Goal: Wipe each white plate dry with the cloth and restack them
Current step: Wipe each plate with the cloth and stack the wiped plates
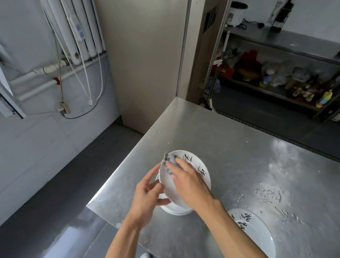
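Head view: the left hand [150, 191] pinches the tilted plate [170, 189] by its rim at about 8 o'clock, thumb below and fingers curled over the edge, probably to tip its face towards the wiper. The right hand [190, 185] lies nearly flat, fingers pressing the bunched grey cloth [169, 162] onto the plate's face near 11 o'clock. Just beneath sits the stack [176, 209] on the steel table [245, 157]. Towards 4 o'clock lies a lone plate [259, 231], holding nothing.

Left hand [148, 197] pinches with curled fingers [152, 186]; right hand [190, 185] presses flat, fingers extended.
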A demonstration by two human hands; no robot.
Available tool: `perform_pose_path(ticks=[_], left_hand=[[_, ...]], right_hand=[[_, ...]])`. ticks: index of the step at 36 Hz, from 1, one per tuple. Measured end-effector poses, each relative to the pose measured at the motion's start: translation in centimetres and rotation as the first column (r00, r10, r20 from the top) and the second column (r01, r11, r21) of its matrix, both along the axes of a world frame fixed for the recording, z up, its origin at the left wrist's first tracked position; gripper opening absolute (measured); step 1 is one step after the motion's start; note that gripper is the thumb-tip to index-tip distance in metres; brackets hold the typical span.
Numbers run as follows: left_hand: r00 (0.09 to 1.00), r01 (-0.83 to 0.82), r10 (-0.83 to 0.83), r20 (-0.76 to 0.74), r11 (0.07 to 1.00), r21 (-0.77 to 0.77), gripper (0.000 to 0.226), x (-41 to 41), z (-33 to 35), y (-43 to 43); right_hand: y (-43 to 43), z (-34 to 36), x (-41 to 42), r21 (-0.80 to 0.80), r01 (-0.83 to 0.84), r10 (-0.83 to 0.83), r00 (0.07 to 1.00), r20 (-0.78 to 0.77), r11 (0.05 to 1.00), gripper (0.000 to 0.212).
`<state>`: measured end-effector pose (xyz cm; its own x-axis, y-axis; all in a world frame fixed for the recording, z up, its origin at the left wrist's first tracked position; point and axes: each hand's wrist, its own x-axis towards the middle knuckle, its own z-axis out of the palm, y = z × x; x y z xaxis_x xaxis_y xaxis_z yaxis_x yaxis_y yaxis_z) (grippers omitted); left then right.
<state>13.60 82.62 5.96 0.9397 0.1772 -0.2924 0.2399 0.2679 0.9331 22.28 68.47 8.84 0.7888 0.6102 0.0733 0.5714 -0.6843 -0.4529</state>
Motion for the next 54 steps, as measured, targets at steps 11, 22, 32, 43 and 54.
perform_pose_path(ticks=[11, 22, 32, 43, 54], left_hand=[[0.969, -0.245, 0.24, -0.063, 0.967, -0.072, 0.064, -0.7, -0.2, 2.1], [0.965, -0.254, 0.251, -0.073, 0.967, -0.034, 0.065, -1.1, -0.3, 3.3], [0.925, -0.372, 0.36, -0.12, 0.921, -0.113, 0.056, -1.4, 0.1, 3.3], [0.923, -0.37, 0.338, -0.183, 0.911, -0.181, 0.043, -0.9, 0.7, 2.0], [0.982, -0.099, 0.176, -0.066, 0.781, 0.616, 0.037, -0.8, -0.2, 2.5]], right_hand=[[-1.0, -1.6, -1.6, 0.005, -0.262, 0.261, 0.964, 0.043, 0.965, 0.041], [-4.3, -1.2, 0.3, -0.093, 0.177, -0.168, 0.981, 0.1, 0.98, 0.057], [-5.1, -1.7, -0.8, 0.037, 0.314, -0.315, 0.949, 0.03, 0.949, 0.039], [-3.3, -2.7, -2.9, 0.066, 0.247, -0.254, 0.959, 0.13, 0.967, 0.039], [-4.1, -1.4, -1.8, 0.032, 0.126, -0.128, 0.898, 0.421, 0.991, 0.023]])
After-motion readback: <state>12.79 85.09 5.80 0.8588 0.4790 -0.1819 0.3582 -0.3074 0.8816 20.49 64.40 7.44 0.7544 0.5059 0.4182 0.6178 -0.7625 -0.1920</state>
